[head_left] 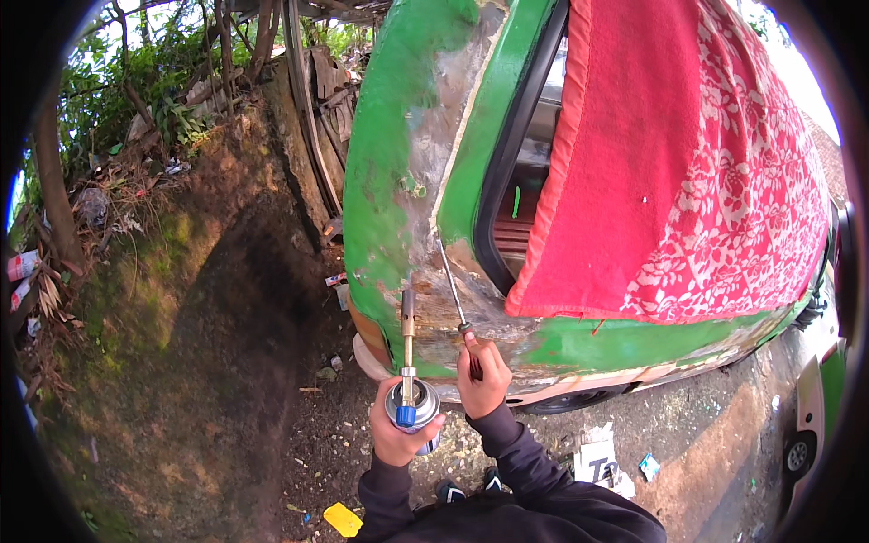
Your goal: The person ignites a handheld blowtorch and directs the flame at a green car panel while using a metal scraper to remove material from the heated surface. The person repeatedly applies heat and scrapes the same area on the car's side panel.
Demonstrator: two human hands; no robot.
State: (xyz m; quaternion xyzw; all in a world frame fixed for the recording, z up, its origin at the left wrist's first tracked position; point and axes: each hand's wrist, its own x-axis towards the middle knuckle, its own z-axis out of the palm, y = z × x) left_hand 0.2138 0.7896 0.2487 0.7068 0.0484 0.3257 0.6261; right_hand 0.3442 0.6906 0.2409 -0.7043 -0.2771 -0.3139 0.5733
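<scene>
My left hand [391,442] is wrapped round the canister of a gas blowtorch [408,339]. The torch has a metal nozzle tube and a blue knob, and its nozzle points at the car body; no flame can be made out. In my right hand [487,387] is a screwdriver [450,282] with a dark reddish handle. Its long shaft slants up to the left, the tip at or very near the lower end of a pale seam [464,118]. Around the seam, the green car [385,172] shows a scraped grey and brown patch.
A red and white floral cloth [661,181] drapes over the car's window [525,190]. Bare dirt ground [154,389] slopes up on the left toward plants. Litter, including a yellow piece [343,519] and torn white paper [599,462], lies near my feet. Another vehicle [808,425] stands at the right edge.
</scene>
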